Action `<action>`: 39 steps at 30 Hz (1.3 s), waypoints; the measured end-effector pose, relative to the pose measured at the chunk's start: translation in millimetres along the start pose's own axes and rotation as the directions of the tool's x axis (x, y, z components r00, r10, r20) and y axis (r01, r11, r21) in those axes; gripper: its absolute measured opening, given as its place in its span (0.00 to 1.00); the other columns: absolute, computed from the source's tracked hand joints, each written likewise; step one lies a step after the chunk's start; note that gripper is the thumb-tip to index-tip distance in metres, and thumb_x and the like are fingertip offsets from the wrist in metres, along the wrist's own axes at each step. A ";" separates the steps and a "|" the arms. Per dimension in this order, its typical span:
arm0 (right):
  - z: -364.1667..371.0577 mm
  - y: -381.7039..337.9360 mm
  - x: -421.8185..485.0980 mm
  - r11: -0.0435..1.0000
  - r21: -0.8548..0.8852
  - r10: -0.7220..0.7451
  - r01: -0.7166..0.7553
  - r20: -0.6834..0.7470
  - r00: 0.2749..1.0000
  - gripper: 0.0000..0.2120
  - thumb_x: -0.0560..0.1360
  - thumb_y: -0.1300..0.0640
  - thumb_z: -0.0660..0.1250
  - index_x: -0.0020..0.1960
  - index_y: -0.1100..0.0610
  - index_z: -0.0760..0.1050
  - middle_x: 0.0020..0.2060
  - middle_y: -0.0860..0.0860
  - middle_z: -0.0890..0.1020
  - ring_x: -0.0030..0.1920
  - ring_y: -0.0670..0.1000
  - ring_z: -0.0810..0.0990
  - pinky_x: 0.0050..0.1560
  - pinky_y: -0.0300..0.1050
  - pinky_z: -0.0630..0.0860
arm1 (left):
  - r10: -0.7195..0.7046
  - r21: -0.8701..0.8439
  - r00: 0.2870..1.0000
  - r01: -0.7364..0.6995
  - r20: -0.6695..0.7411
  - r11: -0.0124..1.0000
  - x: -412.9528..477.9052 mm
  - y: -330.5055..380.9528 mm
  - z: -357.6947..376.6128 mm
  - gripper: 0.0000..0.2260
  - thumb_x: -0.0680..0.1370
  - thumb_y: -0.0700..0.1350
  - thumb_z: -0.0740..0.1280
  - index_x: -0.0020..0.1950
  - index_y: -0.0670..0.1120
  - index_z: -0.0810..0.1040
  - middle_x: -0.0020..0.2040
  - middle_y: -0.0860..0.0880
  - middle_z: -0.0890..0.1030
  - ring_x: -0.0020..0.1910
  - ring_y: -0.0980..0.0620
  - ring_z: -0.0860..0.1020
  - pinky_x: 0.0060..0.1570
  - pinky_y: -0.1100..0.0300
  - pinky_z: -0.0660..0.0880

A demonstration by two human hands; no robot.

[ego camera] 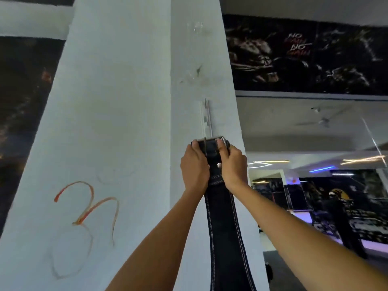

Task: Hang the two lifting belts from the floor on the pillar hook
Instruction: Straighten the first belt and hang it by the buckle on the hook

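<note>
A black lifting belt (225, 232) with white stitching hangs straight down against the white pillar (117, 114). Its metal buckle (212, 139) is at the top, just below a thin metal hook (206, 116) fixed to the pillar's narrow face. My left hand (194, 164) grips the belt's upper end on the left side, thumb up by the buckle. My right hand (233, 164) grips the same end on the right side. Only one belt is in view.
Red scribbles (88, 204) mark the pillar's wide face. Dark posters (304, 57) line the wall at the upper right. A mirror (327, 185) below them reflects a person in dark clothes and gym lights.
</note>
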State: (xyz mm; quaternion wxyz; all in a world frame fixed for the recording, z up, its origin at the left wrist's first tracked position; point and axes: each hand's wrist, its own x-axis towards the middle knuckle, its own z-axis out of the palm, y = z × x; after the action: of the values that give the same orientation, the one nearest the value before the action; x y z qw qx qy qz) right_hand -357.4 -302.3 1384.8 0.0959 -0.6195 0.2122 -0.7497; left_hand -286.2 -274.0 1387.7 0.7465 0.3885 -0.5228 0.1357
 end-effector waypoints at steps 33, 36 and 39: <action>65.2 69.4 130.5 0.982 -0.034 0.182 -0.183 -0.030 0.983 0.24 0.79 0.44 0.54 0.42 0.65 0.74 0.46 0.61 0.80 0.50 0.62 0.78 0.42 0.48 0.68 | -0.078 0.263 0.997 0.080 -0.017 0.962 116.3 -51.7 76.6 0.19 0.82 0.49 0.52 0.58 0.36 0.74 0.57 0.38 0.78 0.54 0.41 0.75 0.46 0.55 0.64; 67.1 75.9 134.2 0.978 -0.059 0.200 -0.201 -0.024 0.979 0.23 0.79 0.46 0.55 0.53 0.67 0.74 0.54 0.63 0.80 0.54 0.62 0.78 0.45 0.48 0.69 | -0.117 0.297 0.993 0.112 -0.001 0.948 117.5 -54.1 78.7 0.18 0.82 0.47 0.52 0.60 0.37 0.73 0.60 0.39 0.77 0.55 0.42 0.74 0.46 0.56 0.63; 64.0 83.3 128.7 0.981 -0.101 0.168 -0.167 0.002 0.986 0.23 0.79 0.47 0.54 0.52 0.67 0.75 0.53 0.63 0.80 0.55 0.63 0.77 0.47 0.49 0.70 | -0.099 0.352 0.995 0.084 0.024 0.932 108.8 -56.9 80.4 0.18 0.82 0.46 0.51 0.61 0.37 0.73 0.60 0.38 0.76 0.59 0.40 0.73 0.47 0.55 0.63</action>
State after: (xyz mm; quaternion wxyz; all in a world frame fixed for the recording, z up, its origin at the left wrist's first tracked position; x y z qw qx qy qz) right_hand -332.9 -441.6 1471.8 0.1283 -0.6074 0.3004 -0.7241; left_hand -260.5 -391.9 1471.3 0.6598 0.5419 -0.4871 0.1839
